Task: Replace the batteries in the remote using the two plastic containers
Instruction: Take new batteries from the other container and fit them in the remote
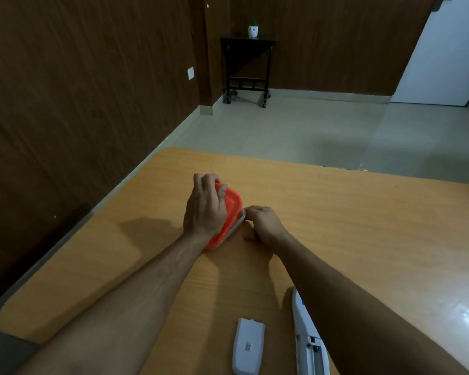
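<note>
A clear plastic container with an orange lid (232, 205) sits on the wooden table (363, 226) in the middle. My left hand (205, 209) lies over the lid, fingers curled on its far edge. My right hand (264, 224) pinches the container's right rim with its fingertips. Close to me lies the white remote (306, 339), face down, its battery bay uncovered and partly hidden by my right forearm. The white battery cover (248, 346) lies to its left. I see only one container.
The table's left edge runs along a dark wood-panelled wall. Beyond the far edge is a tiled floor, with a small black wheeled stand (247, 69) carrying a white pot (253, 31). A white door (444, 55) is at the right.
</note>
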